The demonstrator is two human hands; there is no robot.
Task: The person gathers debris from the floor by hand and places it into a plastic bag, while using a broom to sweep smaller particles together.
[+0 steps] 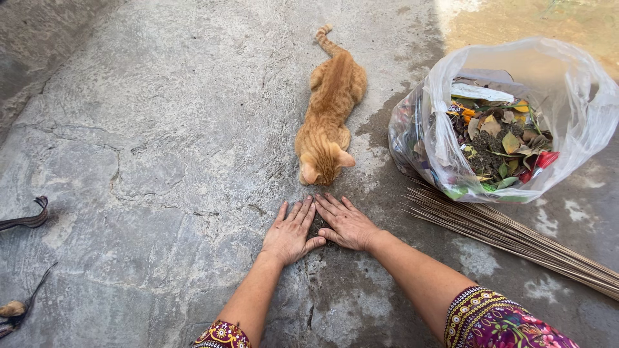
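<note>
Two hands: the left hand (290,233) and right hand (346,223) lie flat, palms down, on the concrete floor (161,129) at lower centre of the frame, fingers spread, forefingers and thumbs touching to ring a small dark patch.
Grip: both hands are fully open and have hold of nothing; they only press on the floor.
Dark patch: a little heap of dirt (317,227) sits between the hands, mostly hidden by them, so its make-up is hard to tell.
Cut off: both forearms run out of the bottom edge; only the cuffs of patterned purple sleeves (496,322) show.
Cat: an orange tabby cat (329,109) lies stretched out at upper centre, head just above the fingertips but apart from them; its face is turned down and cannot be seen.
Bag: a clear plastic bag (580,109) stands open at the upper right, its mouth facing the camera.
Bag contents: dry leaves (509,143), soil, and bits of coloured wrappers; the lower layers blur behind the crinkled plastic.
Broom: a bundle of thin stick bristles (516,235) lies just below the bag, running off the right edge; its handle end is out of view.
Left edge: a dark striped strap (29,219) and a dark object with a tan tip (16,309) are cut off by the frame; what they are cannot be told.
</note>
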